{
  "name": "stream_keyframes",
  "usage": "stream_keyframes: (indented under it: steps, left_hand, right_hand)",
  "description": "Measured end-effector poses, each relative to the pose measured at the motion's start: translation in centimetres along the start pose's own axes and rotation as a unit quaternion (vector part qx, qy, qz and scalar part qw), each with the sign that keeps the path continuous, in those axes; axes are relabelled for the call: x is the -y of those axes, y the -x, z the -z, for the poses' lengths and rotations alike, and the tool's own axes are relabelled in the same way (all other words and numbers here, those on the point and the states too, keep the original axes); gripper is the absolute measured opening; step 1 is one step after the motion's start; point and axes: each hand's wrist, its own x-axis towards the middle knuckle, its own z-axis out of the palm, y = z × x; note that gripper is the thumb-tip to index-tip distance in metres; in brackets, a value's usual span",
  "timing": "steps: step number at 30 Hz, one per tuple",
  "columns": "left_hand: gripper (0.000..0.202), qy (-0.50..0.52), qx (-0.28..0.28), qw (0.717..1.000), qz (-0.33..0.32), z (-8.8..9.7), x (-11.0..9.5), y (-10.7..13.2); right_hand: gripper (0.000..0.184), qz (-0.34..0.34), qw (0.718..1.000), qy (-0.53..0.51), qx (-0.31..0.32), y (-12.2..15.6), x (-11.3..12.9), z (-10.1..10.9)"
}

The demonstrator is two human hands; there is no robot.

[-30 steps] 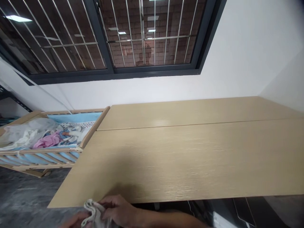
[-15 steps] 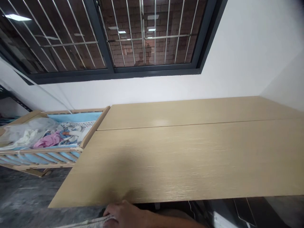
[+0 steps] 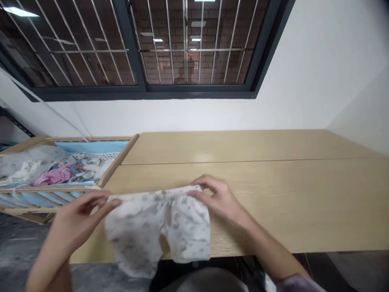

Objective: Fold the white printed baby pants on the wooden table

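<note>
A small pair of white patterned shorts (image 3: 139, 225) hangs by its waistband between my two hands, above the front edge of the wooden table (image 3: 273, 194). My left hand (image 3: 88, 213) pinches the left end of the waistband between thumb and fingers. At the right end, my right hand (image 3: 214, 194) grips the waistband the same way. Both legs of the shorts drape downward, with a gap between them where the table shows. The print is too blurred to make out.
Left of the table stands a wooden crib (image 3: 118, 162) with a blue lining, holding a pink cloth (image 3: 56, 175), other clothes and a translucent plastic bag (image 3: 45, 156). Behind the table is a white wall (image 3: 194, 115) with a dark-framed barred window (image 3: 194, 91).
Earlier, one hand held a whitish cloth low at the table's front edge. Now both hands are raised over the table, with the shorts spread out between them.
</note>
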Motion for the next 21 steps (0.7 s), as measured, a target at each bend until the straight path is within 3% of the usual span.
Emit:
stream_keyframes:
  steps: [3,7,10,13,17,21]
  left_hand:
    - [0.056,0.054,0.066,0.991,-0.103,-4.2,-4.2,-4.8]
    - [0.041,0.057,0.169,0.971,-0.160,-11.6,-6.5,-10.8]
    - [0.028,-0.037,0.208,0.970,-0.119,-17.6,-6.8,-14.0]
    - [0.023,-0.097,0.217,0.968,-0.086,-22.3,-7.2,-15.4]
    - [0.030,-0.157,0.227,0.959,-0.063,-25.2,-8.2,-15.8]
    - [0.037,-0.188,0.224,0.953,-0.082,-25.4,-10.5,-13.9]
  right_hand:
    - [0.025,-0.033,0.997,0.061,-0.024,-2.9,-1.8,4.6]
    - [0.027,-0.095,0.988,0.116,0.030,-7.2,-7.8,8.7]
    - [0.030,-0.144,0.978,0.149,0.030,-9.6,-14.1,9.2]
    - [0.018,-0.193,0.964,0.184,0.010,-11.2,-19.6,8.0]
    - [0.013,-0.222,0.950,0.219,0.004,-12.1,-24.3,6.2]
    - [0.013,-0.237,0.937,0.255,0.004,-12.2,-26.5,5.5]
